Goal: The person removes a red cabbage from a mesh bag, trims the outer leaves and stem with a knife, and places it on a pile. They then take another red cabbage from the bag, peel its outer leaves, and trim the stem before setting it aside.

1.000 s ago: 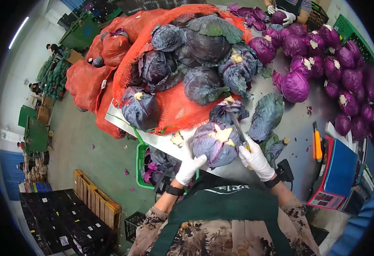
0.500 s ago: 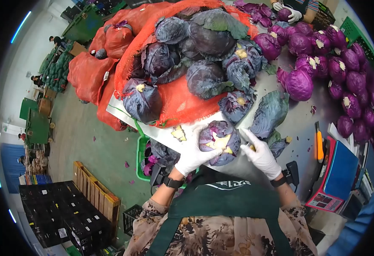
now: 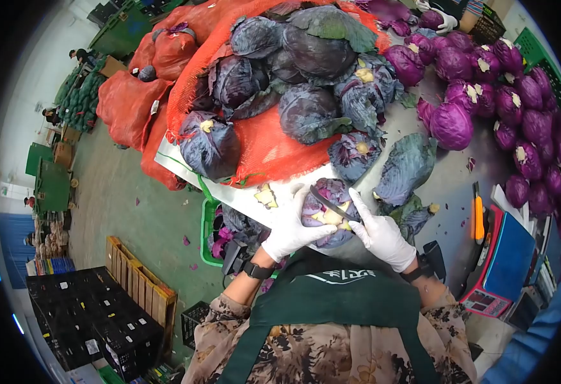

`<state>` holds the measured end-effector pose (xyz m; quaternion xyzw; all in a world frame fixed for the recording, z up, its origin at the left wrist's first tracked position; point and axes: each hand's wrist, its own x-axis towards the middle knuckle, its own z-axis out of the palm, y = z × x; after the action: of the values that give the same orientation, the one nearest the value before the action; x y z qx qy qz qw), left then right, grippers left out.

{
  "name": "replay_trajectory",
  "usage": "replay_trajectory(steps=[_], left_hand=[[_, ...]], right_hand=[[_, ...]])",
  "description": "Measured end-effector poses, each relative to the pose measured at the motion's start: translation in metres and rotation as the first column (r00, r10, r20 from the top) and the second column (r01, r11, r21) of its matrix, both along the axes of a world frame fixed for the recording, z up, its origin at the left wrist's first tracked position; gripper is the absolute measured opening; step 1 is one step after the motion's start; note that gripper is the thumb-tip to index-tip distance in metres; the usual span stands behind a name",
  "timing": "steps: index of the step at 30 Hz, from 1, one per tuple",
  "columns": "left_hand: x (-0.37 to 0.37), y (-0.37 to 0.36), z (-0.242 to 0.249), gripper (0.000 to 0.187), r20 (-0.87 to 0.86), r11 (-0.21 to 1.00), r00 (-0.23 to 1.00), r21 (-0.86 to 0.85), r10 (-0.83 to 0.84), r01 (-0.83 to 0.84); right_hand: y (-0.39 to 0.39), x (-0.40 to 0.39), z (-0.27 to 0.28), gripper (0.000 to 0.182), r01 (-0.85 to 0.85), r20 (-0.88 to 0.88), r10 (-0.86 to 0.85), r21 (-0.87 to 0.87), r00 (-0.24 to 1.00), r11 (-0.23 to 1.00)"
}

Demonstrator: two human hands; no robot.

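Note:
My left hand [image 3: 291, 224], in a white glove, grips the left side of a purple cabbage [image 3: 333, 235] whose pale cut stem faces up. My right hand [image 3: 384, 237], also gloved, is closed on a knife, its handle hidden in the palm. The dark curved blade [image 3: 329, 203] lies across the top of the cabbage. A loose outer leaf [image 3: 407, 168] rests to the right, above a cut leafy piece [image 3: 415, 217]. Left of my left hand is a pale stem scrap [image 3: 266, 196].
Dark cabbages [image 3: 309, 112] lie on a red mesh bag [image 3: 274, 150] ahead. Peeled purple cabbages [image 3: 452, 126] fill the right side, near an orange-handled knife [image 3: 479, 217] and blue scale [image 3: 511, 253]. A green crate [image 3: 208, 233] stands below left. A co-worker's gloved hand [image 3: 447, 22] shows at the top.
My right hand has moved up and left, bringing the knife blade over the cabbage's stem. My left hand still holds the cabbage. The co-worker's hands have shifted slightly.

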<state>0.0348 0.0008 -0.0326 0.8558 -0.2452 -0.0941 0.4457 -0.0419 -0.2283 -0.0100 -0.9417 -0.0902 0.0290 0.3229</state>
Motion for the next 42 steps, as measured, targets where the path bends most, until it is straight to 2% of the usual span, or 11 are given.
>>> replay_trajectory(steps=[8,11,13,15,20,21,27,31,35,37,42], left_hand=[[-0.003,-0.006,0.009,0.091,-0.006,0.998,1.0,-0.055,0.002,-0.002],[-0.019,-0.026,0.025,0.093,-0.324,0.953,0.943,-0.254,0.078,-0.166],[-0.017,-0.017,0.013,0.096,0.126,0.999,0.991,0.006,0.047,-0.048],[-0.022,-0.011,0.016,0.098,0.127,1.0,0.992,0.02,0.002,-0.005],[-0.033,0.014,0.016,0.102,0.109,1.0,0.994,0.024,0.015,-0.018],[-0.03,0.016,0.022,0.102,0.101,0.997,0.995,0.076,0.018,-0.026],[0.001,0.01,0.053,0.082,0.124,0.907,0.907,0.185,-0.403,0.378],[-0.013,0.028,0.046,0.076,0.2,0.929,0.914,0.189,-0.352,0.317],[-0.025,0.038,0.044,0.074,-0.022,0.999,1.0,0.024,-0.021,0.022],[-0.018,0.041,0.047,0.073,-0.149,0.98,0.971,-0.027,0.189,-0.195],[-0.009,0.035,0.057,0.077,-0.208,0.964,0.941,0.083,0.266,-0.254]], right_hand=[[0.002,0.01,-0.004,0.059,0.05,0.106,-0.036,-0.125,0.994,0.991],[-0.001,0.022,-0.031,0.045,0.221,0.269,-0.294,0.269,0.917,0.937],[-0.008,0.024,-0.035,0.04,0.397,-0.09,-0.396,0.41,0.914,0.821],[-0.026,0.035,-0.043,0.044,0.574,-0.427,-0.39,0.683,0.815,0.451],[-0.021,0.04,-0.036,0.039,0.423,-0.187,-0.414,0.672,0.891,0.607],[-0.018,0.036,-0.025,0.039,0.459,-0.348,-0.305,0.75,0.886,0.476],[-0.004,0.036,-0.002,0.038,0.348,-0.147,-0.327,0.592,0.934,0.727],[-0.036,0.03,-0.044,0.044,0.638,-0.485,-0.438,0.692,0.757,0.336],[-0.06,0.03,-0.05,0.045,0.591,-0.333,-0.538,0.686,0.774,0.425],[-0.054,0.031,-0.033,0.05,0.486,0.104,-0.6,0.485,0.793,0.727],[-0.006,0.009,0.019,0.066,0.259,-0.074,-0.249,0.364,0.966,0.895]])
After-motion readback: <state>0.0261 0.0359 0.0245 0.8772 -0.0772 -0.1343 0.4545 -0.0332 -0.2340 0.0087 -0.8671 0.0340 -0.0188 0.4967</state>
